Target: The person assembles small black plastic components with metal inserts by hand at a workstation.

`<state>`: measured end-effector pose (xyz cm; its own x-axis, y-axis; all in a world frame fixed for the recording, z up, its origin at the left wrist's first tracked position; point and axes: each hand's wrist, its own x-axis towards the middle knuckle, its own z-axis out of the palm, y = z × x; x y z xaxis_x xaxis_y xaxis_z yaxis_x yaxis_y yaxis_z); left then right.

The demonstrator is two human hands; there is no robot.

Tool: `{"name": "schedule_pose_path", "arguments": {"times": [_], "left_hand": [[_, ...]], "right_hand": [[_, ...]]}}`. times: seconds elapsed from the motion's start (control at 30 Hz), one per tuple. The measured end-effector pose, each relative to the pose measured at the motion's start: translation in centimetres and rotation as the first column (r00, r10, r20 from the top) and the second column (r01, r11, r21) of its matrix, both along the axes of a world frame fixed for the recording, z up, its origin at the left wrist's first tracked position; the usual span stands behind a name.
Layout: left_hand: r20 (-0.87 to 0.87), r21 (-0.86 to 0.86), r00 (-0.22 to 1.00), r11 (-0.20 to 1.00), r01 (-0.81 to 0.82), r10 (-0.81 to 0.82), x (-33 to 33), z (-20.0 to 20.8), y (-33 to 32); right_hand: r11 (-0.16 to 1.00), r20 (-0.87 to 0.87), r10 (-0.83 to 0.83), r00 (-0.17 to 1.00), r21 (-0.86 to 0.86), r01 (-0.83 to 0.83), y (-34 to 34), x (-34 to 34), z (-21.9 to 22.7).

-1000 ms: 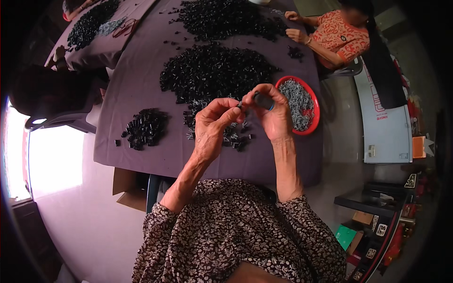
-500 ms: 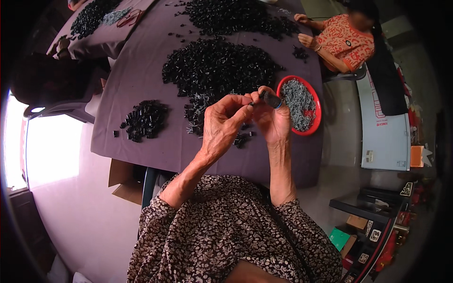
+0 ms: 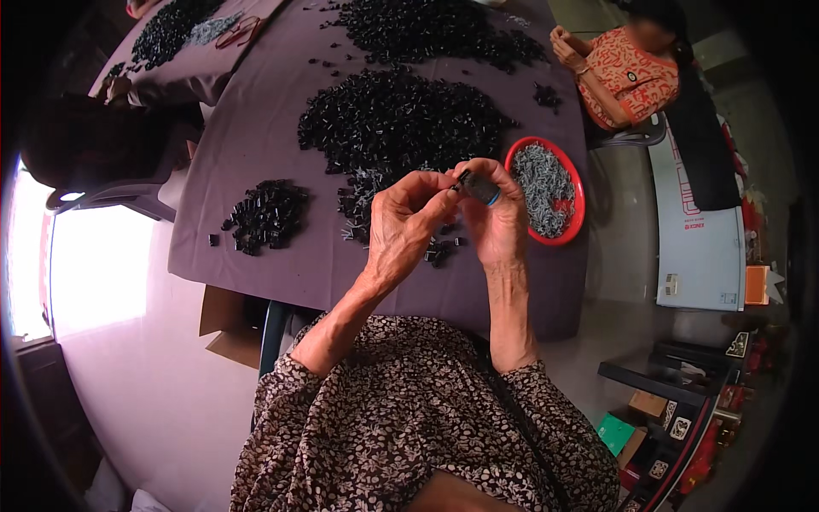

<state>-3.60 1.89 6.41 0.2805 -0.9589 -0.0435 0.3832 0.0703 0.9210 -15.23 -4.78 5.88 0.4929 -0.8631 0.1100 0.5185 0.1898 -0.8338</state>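
My left hand and my right hand meet over the near part of the table. The left thumb and fingertips pinch a small black plastic piece. My right fingers close on the same piece from the other side; its exact shape is mostly hidden by the fingertips. A black cover with a blue edge sits on a right-hand digit, seemingly the thumb. Behind my hands spreads a large heap of small black plastic pieces. Grey screw-like pins lie at its near edge, partly behind my left hand.
A red oval bowl of grey pins stands right of my right hand. A smaller pile of black pieces lies to the left on the purple-grey tablecloth. Another heap lies farther back. A person in orange sits at the far right.
My right fingers have curled in closer and the black-covered digit has tilted flatter beside the piece. My left hand keeps its pinch. The person in orange has drawn their hands together.
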Motion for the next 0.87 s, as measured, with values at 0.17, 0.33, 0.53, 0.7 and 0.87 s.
{"name": "schedule_pose_path", "arguments": {"times": [0.17, 0.33, 0.53, 0.7, 0.87], "left_hand": [[-0.041, -0.011, 0.999, 1.0, -0.003, 0.002, -0.02, 0.02, 0.03], [-0.063, -0.018, 0.998, 1.0, -0.009, 0.008, -0.1, -0.25, 0.01], [-0.052, -0.034, 0.998, 0.998, -0.043, 0.041, -0.41, -0.09, 0.01], [-0.049, -0.035, 0.998, 0.999, -0.042, 0.04, -0.25, -0.4, 0.08], [-0.019, -0.015, 0.999, 0.999, -0.047, 0.047, -0.32, -0.58, -0.02]], "right_hand": [[0.999, -0.077, -0.054, 0.996, -0.013, 0.053, 0.37, 0.07, 0.4], [0.993, -0.148, -0.099, 0.984, -0.081, 0.088, 0.57, 0.03, 0.34], [0.98, -0.2, -0.163, 0.966, -0.15, 0.134, 0.8, 0.11, 0.72], [0.973, -0.254, -0.16, 0.954, -0.202, 0.109, 0.63, -0.08, 0.52], [0.961, -0.318, -0.177, 0.931, -0.261, 0.094, 0.61, -0.32, 0.53]]}}
